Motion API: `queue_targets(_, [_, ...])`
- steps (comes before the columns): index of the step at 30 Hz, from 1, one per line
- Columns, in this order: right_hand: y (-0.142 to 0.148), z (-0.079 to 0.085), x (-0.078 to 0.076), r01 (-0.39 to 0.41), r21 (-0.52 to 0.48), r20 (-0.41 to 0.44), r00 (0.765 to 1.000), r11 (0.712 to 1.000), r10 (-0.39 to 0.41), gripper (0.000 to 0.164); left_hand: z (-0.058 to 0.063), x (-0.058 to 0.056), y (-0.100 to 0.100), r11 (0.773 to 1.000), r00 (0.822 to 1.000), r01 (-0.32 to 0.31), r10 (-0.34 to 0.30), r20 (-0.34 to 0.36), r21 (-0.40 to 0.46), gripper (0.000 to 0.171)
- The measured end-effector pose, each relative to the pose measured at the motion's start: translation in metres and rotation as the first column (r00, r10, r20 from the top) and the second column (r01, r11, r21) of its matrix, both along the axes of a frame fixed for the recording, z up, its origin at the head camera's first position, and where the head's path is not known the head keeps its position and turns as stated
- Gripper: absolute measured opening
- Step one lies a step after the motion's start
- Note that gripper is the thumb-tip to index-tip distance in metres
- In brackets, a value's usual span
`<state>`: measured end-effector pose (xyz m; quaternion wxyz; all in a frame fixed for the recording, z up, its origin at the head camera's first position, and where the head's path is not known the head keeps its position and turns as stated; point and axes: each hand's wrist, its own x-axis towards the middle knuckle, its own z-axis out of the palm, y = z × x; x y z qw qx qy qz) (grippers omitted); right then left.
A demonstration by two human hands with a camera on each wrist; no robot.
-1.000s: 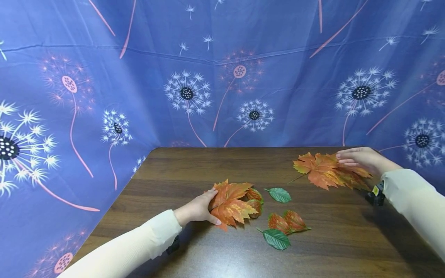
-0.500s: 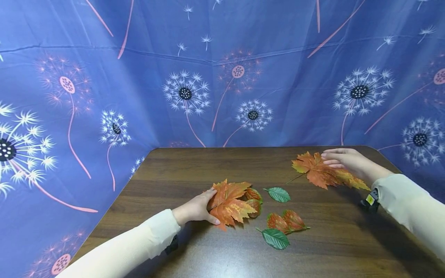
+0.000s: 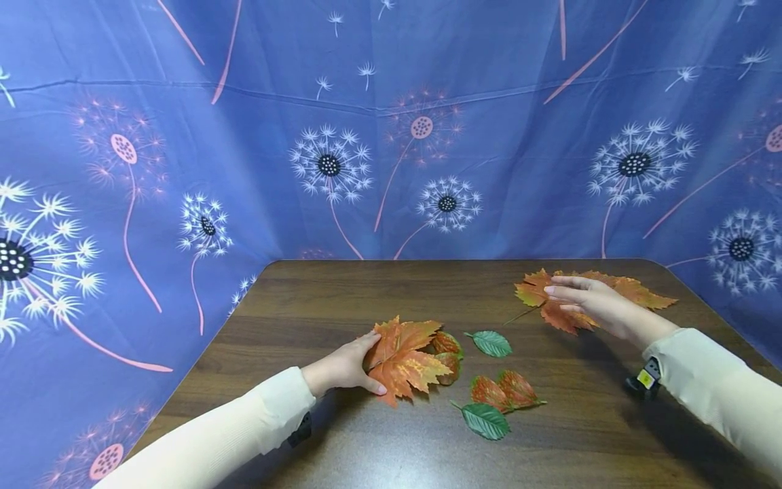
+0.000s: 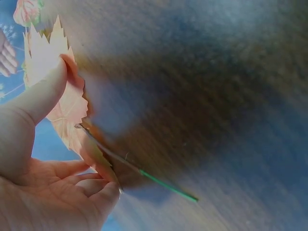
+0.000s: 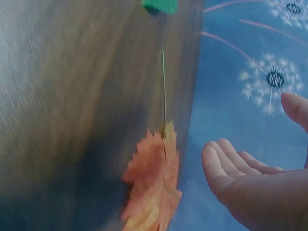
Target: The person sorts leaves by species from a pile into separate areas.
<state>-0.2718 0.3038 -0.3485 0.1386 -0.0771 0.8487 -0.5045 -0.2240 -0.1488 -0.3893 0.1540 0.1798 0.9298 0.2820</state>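
Observation:
My left hand (image 3: 345, 367) holds an orange maple leaf (image 3: 406, 360) by its edges. In the left wrist view the thumb lies against one side of this leaf (image 4: 72, 96), the fingers at the other, and its thin stem sticks out over the table. Orange maple foliage (image 3: 565, 316) lies at the far right; I cannot tell whether it is one leaf or overlapping leaves. Over it is my right hand (image 3: 595, 302), fingers extended, hiding its middle. The right wrist view shows this hand (image 5: 260, 187) apart from the foliage (image 5: 154, 183), with nothing between thumb and fingers.
Red-green leaves (image 3: 449, 353) peek out from beneath the left maple leaf. Nearby on the brown table (image 3: 342, 292) lie a green leaf (image 3: 491, 343), a red-green sprig (image 3: 504, 392) and another green leaf (image 3: 485, 421). A blue dandelion-print curtain (image 3: 519, 136) stands behind.
My right hand has moved left and nearer over the right-hand maple foliage, whose right end now shows, spread on the table. My left hand and its leaf have stayed in place.

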Motion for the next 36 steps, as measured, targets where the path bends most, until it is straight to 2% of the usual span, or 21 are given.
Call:
queue_targets(6, [-0.014, -0.005, 0.014, -0.038, -0.068, 0.064, 0.997, 0.997, 0.043, 0.078, 0.001, -0.003, -0.001, 1.000, 1.000, -0.007, 0.007, -0.015, 0.008, 0.102])
queue_targets(9, [-0.021, -0.007, 0.020, -0.058, -0.081, 0.058, 0.996, 0.995, 0.062, 0.079, 0.001, -0.004, -0.002, 1.000, 0.999, -0.014, 0.014, -0.028, 0.012, 0.103])
queue_targets(15, [-0.034, -0.016, 0.034, -0.093, -0.083, -0.003, 0.996, 0.992, 0.093, 0.076, 0.002, -0.006, -0.001, 0.996, 0.996, -0.082, 0.083, -0.037, 0.025, 0.097])
queue_targets(19, [-0.043, -0.021, 0.046, -0.115, -0.098, 0.028, 0.993, 0.989, 0.118, 0.078, 0.004, -0.009, -0.001, 0.992, 0.991, -0.125, 0.126, -0.048, 0.026, 0.090])
queue_targets(22, [-0.049, -0.024, 0.054, -0.132, -0.103, 0.044, 0.990, 0.986, 0.137, 0.080, 0.003, -0.012, -0.001, 0.991, 0.989, -0.132, 0.133, -0.058, 0.020, 0.086])
queue_targets(29, [-0.067, -0.030, 0.074, -0.155, -0.034, 0.025, 0.987, 0.987, 0.156, 0.087, 0.003, -0.015, -0.001, 0.989, 0.988, -0.143, 0.144, -0.049, 0.024, 0.081])
queue_targets(36, [-0.081, -0.037, 0.092, -0.168, -0.036, -0.012, 0.986, 0.985, 0.167, 0.095, 0.002, -0.016, -0.001, 0.992, 0.989, -0.126, 0.126, -0.083, 0.012, 0.078])
